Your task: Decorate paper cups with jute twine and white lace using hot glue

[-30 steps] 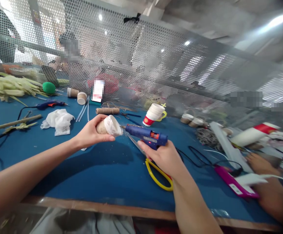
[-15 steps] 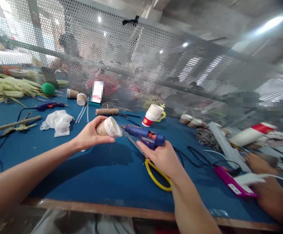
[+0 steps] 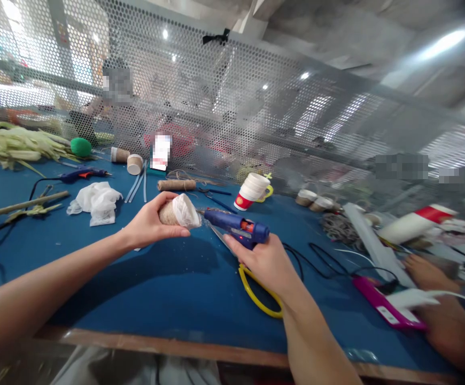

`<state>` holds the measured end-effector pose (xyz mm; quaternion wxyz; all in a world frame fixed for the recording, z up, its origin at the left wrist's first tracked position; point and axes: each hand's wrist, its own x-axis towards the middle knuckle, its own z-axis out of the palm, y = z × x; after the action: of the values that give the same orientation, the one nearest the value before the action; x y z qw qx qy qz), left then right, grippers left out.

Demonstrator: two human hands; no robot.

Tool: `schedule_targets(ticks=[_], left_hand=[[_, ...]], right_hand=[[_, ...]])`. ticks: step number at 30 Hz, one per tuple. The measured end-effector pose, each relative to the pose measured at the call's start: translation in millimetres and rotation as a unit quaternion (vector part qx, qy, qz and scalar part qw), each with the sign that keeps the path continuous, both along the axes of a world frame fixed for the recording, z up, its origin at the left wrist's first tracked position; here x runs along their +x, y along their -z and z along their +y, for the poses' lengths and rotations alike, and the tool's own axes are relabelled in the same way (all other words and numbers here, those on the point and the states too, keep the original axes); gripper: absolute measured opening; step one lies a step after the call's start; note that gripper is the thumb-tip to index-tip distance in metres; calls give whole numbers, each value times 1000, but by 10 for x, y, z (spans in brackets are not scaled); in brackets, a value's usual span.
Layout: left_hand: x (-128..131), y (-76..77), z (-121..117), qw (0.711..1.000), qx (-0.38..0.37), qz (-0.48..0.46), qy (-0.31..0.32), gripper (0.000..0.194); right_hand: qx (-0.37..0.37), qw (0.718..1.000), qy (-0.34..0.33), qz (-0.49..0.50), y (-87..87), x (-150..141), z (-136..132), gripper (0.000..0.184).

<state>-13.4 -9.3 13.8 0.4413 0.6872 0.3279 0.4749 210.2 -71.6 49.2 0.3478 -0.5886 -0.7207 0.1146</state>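
My left hand (image 3: 152, 220) is wrapped round a small paper cup (image 3: 179, 210), which lies tilted with its mouth toward the right. Twine covers the cup's side, and a white lacy band runs round the rim. In my right hand (image 3: 266, 262) is a blue hot glue gun (image 3: 236, 225) with a small red light on. Its nozzle points left, close to the cup's rim; whether it touches I cannot tell. Scissors with yellow handles (image 3: 256, 297) lie on the table under the gun and my right hand, partly hidden.
White lace fabric (image 3: 96, 202), a twine roll (image 3: 176, 185) and stacked paper cups (image 3: 252, 190) lie around on the blue table (image 3: 136, 299). Another glue gun (image 3: 84, 174) rests at left. A magenta power strip (image 3: 388, 307) and another person's arm (image 3: 449, 315) are at right.
Both hands keep nearly the same place, with the cup and the glue gun still held. The view has shifted very slightly.
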Motion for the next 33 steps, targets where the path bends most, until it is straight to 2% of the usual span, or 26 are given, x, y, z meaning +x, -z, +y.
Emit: schedule_targets(ticks=[8, 15, 24, 26, 29, 33], left_hand=[[-22, 25, 35, 1000, 15, 7, -20, 66], [-30, 11, 50, 999, 16, 0, -27, 66], [-34, -21, 40, 998, 35, 15, -49, 65], [-31, -21, 41, 998, 34, 11, -49, 65], [-29, -12, 48, 999, 26, -2, -46, 64], [-29, -7, 46, 999, 17, -30, -24, 63]], right_hand=[[-9, 1000, -1, 11, 3, 12, -3, 21], [-24, 998, -2, 61, -36, -32, -34, 19], [-16, 999, -6, 46, -23, 0, -32, 20], [-35, 998, -10, 50, -21, 27, -34, 20], [-93, 989, -49, 108, -23, 69, -19, 28], [-147, 950, -109, 254, -14, 97, 46, 23]])
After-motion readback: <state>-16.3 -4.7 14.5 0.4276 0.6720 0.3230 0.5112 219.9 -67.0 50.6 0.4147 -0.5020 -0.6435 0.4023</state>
